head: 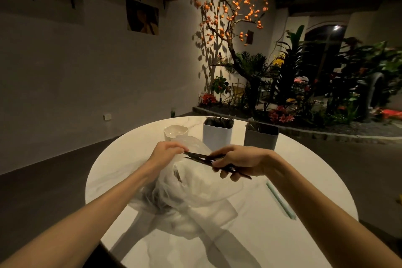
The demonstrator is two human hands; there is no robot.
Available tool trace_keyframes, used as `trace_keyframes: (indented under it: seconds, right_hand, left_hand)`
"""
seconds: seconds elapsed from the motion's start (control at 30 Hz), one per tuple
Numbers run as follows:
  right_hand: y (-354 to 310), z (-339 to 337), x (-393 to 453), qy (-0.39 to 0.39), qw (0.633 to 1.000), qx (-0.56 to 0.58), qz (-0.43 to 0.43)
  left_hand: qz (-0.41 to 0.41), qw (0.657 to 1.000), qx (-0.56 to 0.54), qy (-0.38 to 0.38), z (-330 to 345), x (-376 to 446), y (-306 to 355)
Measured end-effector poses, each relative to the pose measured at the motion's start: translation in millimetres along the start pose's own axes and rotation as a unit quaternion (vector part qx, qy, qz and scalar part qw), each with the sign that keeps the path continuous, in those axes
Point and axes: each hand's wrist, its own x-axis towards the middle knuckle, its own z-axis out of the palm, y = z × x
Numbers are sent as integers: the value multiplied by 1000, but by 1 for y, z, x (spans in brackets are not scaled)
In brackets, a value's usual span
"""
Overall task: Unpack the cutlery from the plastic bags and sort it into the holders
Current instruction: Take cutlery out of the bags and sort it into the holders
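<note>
A crumpled clear plastic bag point(185, 189) lies in the middle of the round white table point(250, 235). My left hand point(166, 152) grips the bag's upper edge. My right hand point(237, 162) is closed around a bundle of dark chopsticks point(199, 156), whose tips point left toward the bag's mouth. More dark cutlery shows dimly inside the bag. At the table's far side stand three holders: a cream one point(175, 135), a white one point(217, 135) with dark cutlery in it, and a grey one point(261, 137) with a few pieces.
A pale green straw-like stick point(280, 200) lies on the table to the right of my right arm. Beyond the table are a dark floor, a plain wall on the left, and a planted bed with an orange-fruited tree at the back right.
</note>
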Motion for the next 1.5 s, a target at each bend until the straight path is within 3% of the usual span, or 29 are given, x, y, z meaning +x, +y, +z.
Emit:
trace_keyframes:
  seconds: [0.13,0.23,0.37,0.5,0.6,0.7,0.77,0.8,0.83,0.87,0.93,1.0,1.1,1.2,1.27,1.3,1.33,1.43,1.5]
  right_hand:
    - [13,-31,-30,-20,1000,8,-18]
    - [18,-51,-49,-32,998,25,-41]
    - [26,-68,-53,0,994,83,-72]
    - [39,-67,-37,23,992,102,-74]
    - [49,-62,-18,31,992,103,-65]
    - [58,-58,1,39,992,105,-57]
    - [62,-58,13,36,994,90,-51]
    - [63,-57,17,33,995,82,-46]
    - [64,-57,22,28,996,73,-42]
    - [65,-57,26,19,997,62,-39]
    - [66,-54,33,-7,999,33,-40]
    - [68,-51,39,-30,998,19,-50]
    - [77,-52,50,-20,997,43,-63]
    - [89,-55,59,57,976,196,-74]
    - [96,-57,63,124,932,323,-106]
    - [99,-55,64,155,912,359,-120]
    - [103,-54,68,182,906,361,-127]
    - [119,-39,91,229,931,254,-128]
    - [129,-26,107,221,930,254,-146]
  left_hand:
    - [-45,994,-93,15,19,0,8]
    - [-102,982,-154,-33,25,6,8]
    - [-177,957,-119,-195,32,4,-10]
    - [-225,888,-41,-400,46,-8,-11]
    - [-150,913,26,-378,61,-4,-6]
    - [-18,971,52,-234,74,3,-2]
    - [119,981,114,-98,79,10,-1]
    - [205,959,193,-36,79,14,0]
    - [280,914,292,-9,78,19,0]
    - [325,862,387,-30,76,25,-5]
    - [342,780,514,-98,76,39,-18]
    - [347,762,533,-121,83,47,-30]
    - [284,820,479,-131,100,45,-41]
    - [181,855,463,-149,111,42,-57]
    - [71,942,291,-152,118,43,-65]
    - [3,971,175,-163,120,41,-65]
    - [-63,978,63,-187,121,40,-65]
    - [-199,919,-192,-282,120,37,-65]
    - [-243,869,-290,-320,120,35,-71]
